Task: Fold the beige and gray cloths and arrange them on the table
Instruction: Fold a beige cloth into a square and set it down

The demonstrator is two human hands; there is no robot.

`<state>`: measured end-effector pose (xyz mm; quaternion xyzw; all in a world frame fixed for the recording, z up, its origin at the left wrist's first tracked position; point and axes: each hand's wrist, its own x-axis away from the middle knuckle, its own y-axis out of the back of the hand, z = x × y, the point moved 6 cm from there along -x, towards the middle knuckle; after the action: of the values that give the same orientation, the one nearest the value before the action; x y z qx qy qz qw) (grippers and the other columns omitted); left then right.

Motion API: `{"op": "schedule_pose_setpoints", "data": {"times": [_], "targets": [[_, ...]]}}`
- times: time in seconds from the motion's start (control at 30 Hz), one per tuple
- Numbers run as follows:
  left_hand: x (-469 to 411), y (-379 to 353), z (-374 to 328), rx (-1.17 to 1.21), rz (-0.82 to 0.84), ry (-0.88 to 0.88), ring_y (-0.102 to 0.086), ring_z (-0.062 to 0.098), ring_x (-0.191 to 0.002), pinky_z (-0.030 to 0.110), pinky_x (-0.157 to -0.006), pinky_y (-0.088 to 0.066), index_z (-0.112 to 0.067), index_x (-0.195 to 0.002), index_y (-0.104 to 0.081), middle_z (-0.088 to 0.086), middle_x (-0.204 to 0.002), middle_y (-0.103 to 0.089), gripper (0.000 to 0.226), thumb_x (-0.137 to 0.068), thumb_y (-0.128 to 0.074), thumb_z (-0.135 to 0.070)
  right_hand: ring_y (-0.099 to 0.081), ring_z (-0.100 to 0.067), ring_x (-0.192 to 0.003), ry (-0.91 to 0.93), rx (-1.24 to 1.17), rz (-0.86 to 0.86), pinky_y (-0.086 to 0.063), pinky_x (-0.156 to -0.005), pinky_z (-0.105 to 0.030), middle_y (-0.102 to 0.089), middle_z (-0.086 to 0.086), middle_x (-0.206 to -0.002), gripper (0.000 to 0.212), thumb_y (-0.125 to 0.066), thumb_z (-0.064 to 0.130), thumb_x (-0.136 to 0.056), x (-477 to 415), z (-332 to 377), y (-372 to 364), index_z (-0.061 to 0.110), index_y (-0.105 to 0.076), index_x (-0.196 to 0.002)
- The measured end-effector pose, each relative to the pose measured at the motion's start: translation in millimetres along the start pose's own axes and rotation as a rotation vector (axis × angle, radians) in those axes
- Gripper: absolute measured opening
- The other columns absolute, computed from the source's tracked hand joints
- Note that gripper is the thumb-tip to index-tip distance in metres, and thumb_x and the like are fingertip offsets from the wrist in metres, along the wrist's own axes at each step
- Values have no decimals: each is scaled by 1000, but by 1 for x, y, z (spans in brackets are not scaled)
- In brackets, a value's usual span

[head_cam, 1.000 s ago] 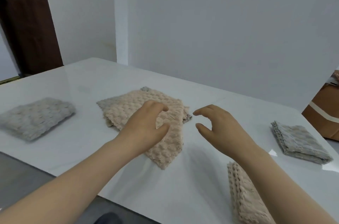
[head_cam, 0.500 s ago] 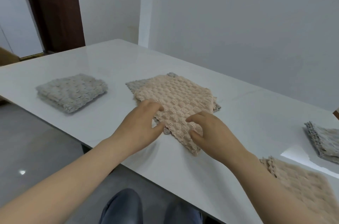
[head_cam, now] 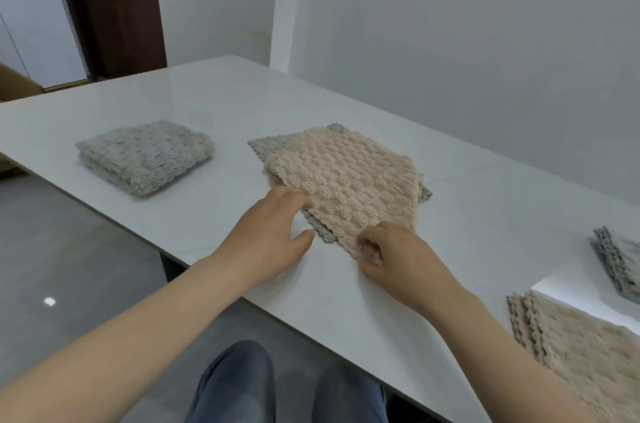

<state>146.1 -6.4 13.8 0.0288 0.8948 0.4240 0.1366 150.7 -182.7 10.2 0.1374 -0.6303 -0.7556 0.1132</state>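
Your right hand (head_cam: 398, 259) pinches the near corner of the beige cloth (head_cam: 346, 173), lying skewed atop a gray cloth (head_cam: 258, 145) on the table (head_cam: 207, 93), while your left hand (head_cam: 270, 239), loosely open, touches its edge, so lifting now may drag the gray cloth along.

Bumpy beige cloth (head_cam: 346, 180) flat atop gray cloth (head_cam: 263, 143), centre; folded gray stack (head_cam: 145, 155) well apart, left.

- I record the upper cloth (head_cam: 346, 183) as beige, with a raised checker weave.
- The cloth beneath it (head_cam: 265, 145): gray.
- The folded cloth (head_cam: 145, 155): gray, same weave.
- The desk (head_cam: 485, 214): white.
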Motion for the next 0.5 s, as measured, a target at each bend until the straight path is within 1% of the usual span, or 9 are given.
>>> {"op": "schedule_pose_setpoints", "data": {"times": [0.1,0.27,0.37,0.43,0.5], "targets": [[-2,-4,-4,-6,8,-21,-48,13,-116,22,-95,-36,-22,-128,-49,-4,-131,-44,40,-89,-58,-28,-56,-19,-88,-18,24,-8,-47,-75,-32,-58,2,-89,16,-49,16,-88,-1,-5,0,16,-64,-91],[-10,-17,-16,-64,48,-85,-46,16,-120,26,-99,-36,-19,-130,-48,0,-131,-47,45,-87,-60,-26,-56,-19,-89,-30,30,-21,-45,-74,-29,-63,2,-92,17,-50,13,-86,4,-12,5,16,-66,-93],[-18,-30,-25,-145,82,-147,-43,18,-122,24,-99,-32,-18,-131,-48,0,-130,-48,48,-86,-61,-27,-56,-18,-87,-32,22,-26,-47,-73,-31,-64,0,-89,19,-50,12,-84,8,-15,6,16,-66,-93],[-24,-39,-32,-196,102,-181,-45,21,-119,25,-98,-33,-17,-127,-51,1,-126,-51,45,-84,-62,-26,-56,-17,-86,-33,16,-38,-44,-71,-28,-64,1,-89,19,-51,13,-83,11,-18,7,19,-66,-94],[-30,-47,-37,-257,104,-213,-48,25,-113,32,-96,-37,-13,-118,-56,4,-117,-55,38,-81,-62,-23,-57,-16,-86,-31,5,-63,-43,-70,-26,-65,3,-91,20,-52,15,-84,14,-20,10,21,-67,-95]]}}
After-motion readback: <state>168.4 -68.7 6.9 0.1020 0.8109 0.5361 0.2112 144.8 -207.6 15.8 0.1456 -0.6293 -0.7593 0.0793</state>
